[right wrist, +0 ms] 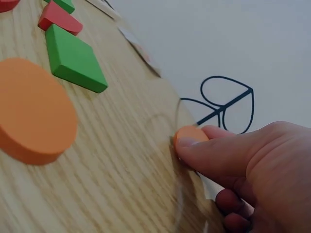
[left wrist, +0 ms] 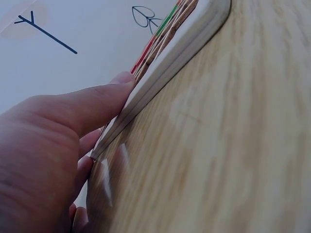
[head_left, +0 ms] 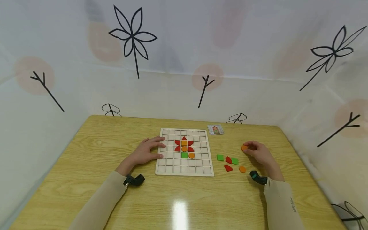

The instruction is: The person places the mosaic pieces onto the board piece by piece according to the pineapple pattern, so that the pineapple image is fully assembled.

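Observation:
A white grid board (head_left: pixel 169 166) lies on the table, and the fingertips and thumb of my left hand (head_left: pixel 148 150) rest along its left edge. In the left wrist view the thumb (left wrist: pixel 104 102) lies against the board's side (left wrist: pixel 150 92). On the grid sit a red triangle (head_left: pixel 184 138), an orange square (head_left: pixel 184 143), several red quarter-round pieces (head_left: pixel 190 143), a green square (head_left: pixel 184 155) and two orange discs, one at the lower right (head_left: pixel 191 156). Right of the board, my right hand (head_left: pixel 260 153) pinches an orange disc (right wrist: pixel 189 133) between thumb and fingers, close to the tabletop.
Between board and right hand lie loose green squares (head_left: pixel 220 157), red quarter-round pieces (head_left: pixel 228 168) and another orange disc (head_left: pixel 242 169). A small pattern card (head_left: pixel 215 129) is behind the board's right corner. Patterned cloth (head_left: pixel 172 95) hangs around the wooden table (head_left: pixel 100 143).

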A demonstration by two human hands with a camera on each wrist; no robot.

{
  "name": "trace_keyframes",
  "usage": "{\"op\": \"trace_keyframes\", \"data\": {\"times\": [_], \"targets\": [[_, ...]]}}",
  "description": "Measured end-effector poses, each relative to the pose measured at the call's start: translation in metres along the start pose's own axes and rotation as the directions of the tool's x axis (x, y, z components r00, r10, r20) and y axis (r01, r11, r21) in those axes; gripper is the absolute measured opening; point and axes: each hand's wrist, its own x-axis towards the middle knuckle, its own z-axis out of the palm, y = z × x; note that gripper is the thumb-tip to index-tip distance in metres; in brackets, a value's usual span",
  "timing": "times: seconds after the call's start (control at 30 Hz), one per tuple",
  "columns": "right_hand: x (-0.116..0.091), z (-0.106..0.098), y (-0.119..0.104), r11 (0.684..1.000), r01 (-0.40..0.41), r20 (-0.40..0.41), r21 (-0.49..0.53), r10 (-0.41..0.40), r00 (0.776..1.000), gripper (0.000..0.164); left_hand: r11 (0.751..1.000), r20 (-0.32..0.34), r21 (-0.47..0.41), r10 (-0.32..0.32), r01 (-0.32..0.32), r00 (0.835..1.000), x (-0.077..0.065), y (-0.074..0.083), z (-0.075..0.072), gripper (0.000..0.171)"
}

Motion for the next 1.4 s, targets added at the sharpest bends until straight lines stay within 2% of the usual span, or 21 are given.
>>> {"op": "trace_keyframes", "data": {"times": [0.13,0.27,0.47,0.67,1.03,1.4], "targets": [[0.001,0.004,0.000,1.000,0.000,-0.029,0.014,0.000,1.000,0.034,1.000,0.001,0.011,0.005,-0.005,1.000,-0.001,-0.001,0.000,0.042],[-0.001,0.009,-0.009,1.000,0.004,-0.048,-0.017,-0.005,0.999,0.032,1.000,-0.006,0.023,0.009,-0.009,1.000,-0.004,-0.004,0.001,0.042],[-0.003,0.019,-0.026,0.992,0.078,-0.071,-0.097,-0.085,0.994,0.025,1.000,-0.014,0.021,0.015,-0.015,1.000,-0.005,-0.006,0.001,0.042],[-0.003,0.037,-0.047,0.993,0.114,-0.082,-0.035,-0.117,0.990,0.023,0.999,-0.013,0.019,0.031,-0.030,0.999,-0.002,-0.003,0.001,0.042],[0.006,0.097,-0.107,0.968,0.249,0.044,0.036,-0.250,0.967,0.016,1.000,-0.015,0.008,0.025,-0.024,1.000,0.000,-0.003,0.000,0.041],[0.011,0.158,-0.152,0.923,0.374,0.171,0.092,-0.385,0.907,0.014,1.000,-0.013,0.005,0.012,-0.012,1.000,0.000,-0.002,0.000,0.040]]}}
